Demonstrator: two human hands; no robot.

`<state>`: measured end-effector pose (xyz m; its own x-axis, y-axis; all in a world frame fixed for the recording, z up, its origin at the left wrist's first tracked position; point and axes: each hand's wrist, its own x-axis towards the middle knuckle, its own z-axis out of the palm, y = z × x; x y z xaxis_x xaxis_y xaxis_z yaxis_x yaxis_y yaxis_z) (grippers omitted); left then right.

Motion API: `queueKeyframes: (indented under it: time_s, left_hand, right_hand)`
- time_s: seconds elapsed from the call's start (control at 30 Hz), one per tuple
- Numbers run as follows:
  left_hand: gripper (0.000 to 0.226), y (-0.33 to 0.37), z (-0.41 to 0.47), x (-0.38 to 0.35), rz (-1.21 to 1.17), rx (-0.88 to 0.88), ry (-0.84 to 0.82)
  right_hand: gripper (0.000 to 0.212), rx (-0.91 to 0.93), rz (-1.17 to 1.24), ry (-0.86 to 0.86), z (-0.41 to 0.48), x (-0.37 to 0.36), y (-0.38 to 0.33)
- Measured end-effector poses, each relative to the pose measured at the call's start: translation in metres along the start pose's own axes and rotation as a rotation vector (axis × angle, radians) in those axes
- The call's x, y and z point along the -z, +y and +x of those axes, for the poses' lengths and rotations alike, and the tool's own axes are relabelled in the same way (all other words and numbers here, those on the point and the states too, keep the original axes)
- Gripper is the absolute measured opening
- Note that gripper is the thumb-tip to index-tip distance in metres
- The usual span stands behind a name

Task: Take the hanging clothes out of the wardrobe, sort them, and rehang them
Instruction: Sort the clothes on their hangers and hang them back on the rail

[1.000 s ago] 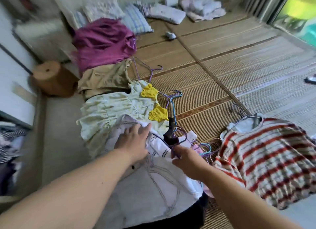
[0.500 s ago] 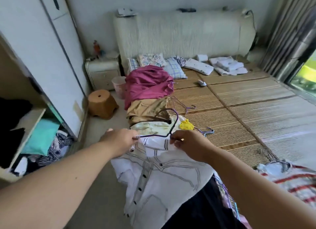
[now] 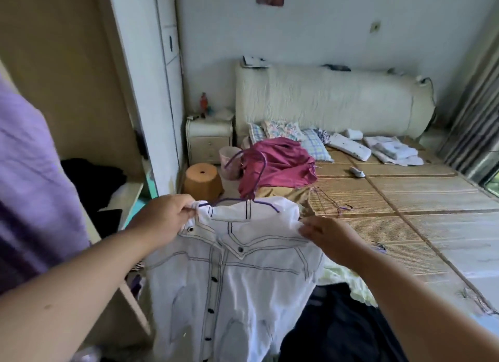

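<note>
Both hands on shirt shoulders

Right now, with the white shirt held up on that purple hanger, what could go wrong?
1. The hanger is gripped by neither hand; the left hand and right hand only pinch the shirt at the shoulders, so the hanger might slip out.
2. The hanger's right end pokes out above the shoulder, so that side may slide off.
3. The hook could snag the pink cloth behind it.
</note>
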<state>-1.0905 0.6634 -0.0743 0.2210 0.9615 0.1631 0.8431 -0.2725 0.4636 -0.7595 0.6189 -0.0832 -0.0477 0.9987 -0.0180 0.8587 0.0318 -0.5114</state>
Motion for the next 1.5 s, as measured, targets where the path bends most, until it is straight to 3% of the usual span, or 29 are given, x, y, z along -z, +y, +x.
queueKeyframes:
  time_s: [0.1,0.17,0.23,0.43,0.7,0.87,0.97,1.07,1.23,1.33,1.43,1.5]
  left_hand:
    - [0.038,-0.015,0.001,0.017,0.015,0.015,0.005]
    - [0.038,-0.021,0.007,0.025,0.02,0.011,0.028]
    - [0.036,-0.026,0.016,0.032,0.017,0.026,0.053]
    - [0.039,-0.041,0.068,0.018,0.02,0.012,0.046]
    - [0.035,-0.072,0.209,-0.004,0.03,0.067,0.018]
    - [0.016,-0.073,0.301,-0.001,0.064,0.034,0.072]
    - [0.007,-0.071,0.351,0.0,0.063,-0.011,0.139]
    - [0.01,-0.079,0.4,-0.004,0.086,-0.027,0.135]
    - [0.014,-0.122,0.484,-0.009,0.061,-0.061,0.122]
    - [0.019,-0.15,0.54,-0.01,0.042,-0.11,0.06]
    - [0.021,-0.173,0.609,-0.013,-0.043,-0.153,0.03]
    - [0.016,-0.183,0.655,-0.016,-0.079,-0.194,0.026]
  right_hand:
    - [0.012,0.072,-0.039,0.034,0.014,-0.013,-0.037]
    - [0.023,0.087,-0.055,0.072,0.024,-0.019,-0.054]
    - [0.019,0.079,-0.084,0.16,0.034,-0.021,-0.065]
    - [0.019,0.082,-0.095,0.354,0.084,-0.032,-0.055]
    - [0.016,0.124,-0.016,0.215,0.244,-0.028,-0.003]
    - [0.024,0.179,0.043,0.092,0.344,-0.001,0.016]
    - [0.009,0.22,0.121,0.031,0.394,0.013,0.017]
    - [0.035,0.226,0.244,0.029,0.44,0.019,0.014]
    - [0.034,0.231,0.358,-0.111,0.513,0.024,0.01]
    - [0.022,0.197,0.369,-0.027,0.56,0.023,0.004]
    - [0.024,0.141,0.346,0.167,0.613,0.018,-0.007]
    - [0.03,0.12,0.355,0.148,0.649,0.013,-0.015]
